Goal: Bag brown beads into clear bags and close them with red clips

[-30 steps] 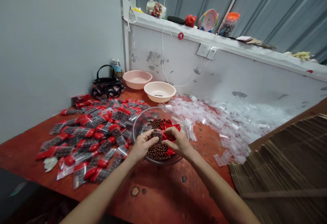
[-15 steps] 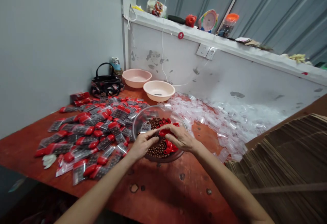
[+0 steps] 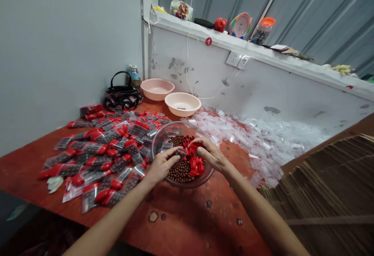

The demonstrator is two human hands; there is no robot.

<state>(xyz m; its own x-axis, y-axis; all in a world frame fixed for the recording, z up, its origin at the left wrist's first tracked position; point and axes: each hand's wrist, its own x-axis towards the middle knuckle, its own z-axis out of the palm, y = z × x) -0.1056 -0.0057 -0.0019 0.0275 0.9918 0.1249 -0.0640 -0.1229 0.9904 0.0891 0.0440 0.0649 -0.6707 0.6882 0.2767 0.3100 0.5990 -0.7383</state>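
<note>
Both my hands are over a clear glass bowl (image 3: pixel 182 126) holding brown round beads (image 3: pixel 180 173) and bright red plastic pieces (image 3: pixel 196 165). My left hand (image 3: pixel 160 166) pinches a small clear plastic bag (image 3: pixel 181 153) with dark beads inside. My right hand (image 3: pixel 210 154) has its fingertips at the bag's upper right edge, close to the red pieces. Whether the bag has a red piece fitted is hidden by my fingers.
Many sealed bead packets with red ends (image 3: pixel 101 158) lie left of the bowl on a red-brown table (image 3: pixel 187 221). Loose clear bags (image 3: pixel 263 143) spread to the right, beside stacked cardboard (image 3: pixel 327 193). Two pink basins (image 3: pixel 182 104) and a black handbag (image 3: pixel 122 97) stand behind.
My hands have drawn slightly apart, and my right hand has shifted up and right. More of the red pieces in the bowl now show beneath it.
</note>
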